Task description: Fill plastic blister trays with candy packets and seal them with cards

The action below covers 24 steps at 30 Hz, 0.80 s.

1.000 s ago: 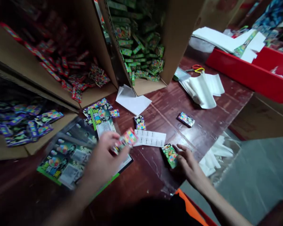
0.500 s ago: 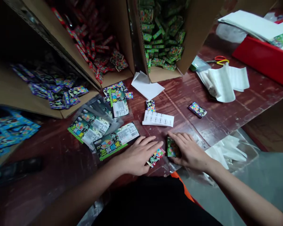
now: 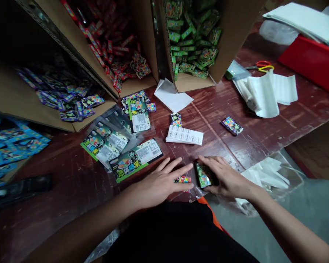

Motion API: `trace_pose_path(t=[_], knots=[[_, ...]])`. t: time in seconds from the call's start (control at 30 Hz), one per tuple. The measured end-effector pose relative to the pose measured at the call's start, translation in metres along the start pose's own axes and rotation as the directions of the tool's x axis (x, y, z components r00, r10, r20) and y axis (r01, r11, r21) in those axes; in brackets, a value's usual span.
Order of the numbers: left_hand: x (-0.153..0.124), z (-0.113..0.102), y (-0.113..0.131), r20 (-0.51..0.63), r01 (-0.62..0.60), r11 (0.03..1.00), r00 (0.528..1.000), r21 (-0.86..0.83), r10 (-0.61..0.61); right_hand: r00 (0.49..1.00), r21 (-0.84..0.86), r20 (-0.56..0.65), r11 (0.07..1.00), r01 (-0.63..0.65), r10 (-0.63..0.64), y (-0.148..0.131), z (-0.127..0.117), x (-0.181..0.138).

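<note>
Hands low on our table (image 3: 263, 138): our left hand (image 3: 159, 182) lies flat, fingers spread, over a red packet (image 3: 182, 179); our right hand (image 3: 224, 179) grips a green packet (image 3: 203, 175) beside it

red packets box (image 3: 117, 54) | green packets box (image 3: 192, 40) | purple packets box (image 3: 63, 98), left | printed header cards (image 3: 120, 146) mid-surface | sticker sheet (image 3: 185, 136) | scissors (image 3: 260, 66) (red and yellow handles) beside white paper stack (image 3: 265, 93) | red bin (image 3: 312, 60)
</note>
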<state>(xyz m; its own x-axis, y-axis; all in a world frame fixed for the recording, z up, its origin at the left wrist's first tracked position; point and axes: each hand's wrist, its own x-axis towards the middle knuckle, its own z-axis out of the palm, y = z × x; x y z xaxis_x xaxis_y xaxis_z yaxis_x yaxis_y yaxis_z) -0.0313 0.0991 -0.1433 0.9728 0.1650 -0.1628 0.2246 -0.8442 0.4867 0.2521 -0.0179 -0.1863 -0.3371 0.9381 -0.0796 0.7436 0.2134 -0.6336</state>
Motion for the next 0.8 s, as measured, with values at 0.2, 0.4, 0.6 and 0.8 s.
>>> trace_pose_path(t=[0.2,0.4,0.6,0.8], knots=[[-0.008,0.026,0.032,-0.300,0.514,0.843,0.788,-0.159,-0.538,0.999,0.002,-0.005,0.999,0.039,-0.039,-0.001,0.001,0.009],[-0.007,0.051,0.021,-0.208,0.390,0.857,0.857,-0.337,-0.472,0.984,0.014,0.071,0.986,0.165,-0.166,-0.010,0.009,0.025],[-0.005,0.054,0.009,-0.161,0.256,0.825,0.911,-0.503,-0.381,0.978,0.011,0.028,0.979,0.205,-0.205,-0.012,0.024,0.026],[-0.006,0.060,0.028,-0.172,0.310,0.865,0.900,-0.394,-0.400,0.979,0.018,-0.040,0.980,0.200,-0.199,-0.023,0.041,0.026]])
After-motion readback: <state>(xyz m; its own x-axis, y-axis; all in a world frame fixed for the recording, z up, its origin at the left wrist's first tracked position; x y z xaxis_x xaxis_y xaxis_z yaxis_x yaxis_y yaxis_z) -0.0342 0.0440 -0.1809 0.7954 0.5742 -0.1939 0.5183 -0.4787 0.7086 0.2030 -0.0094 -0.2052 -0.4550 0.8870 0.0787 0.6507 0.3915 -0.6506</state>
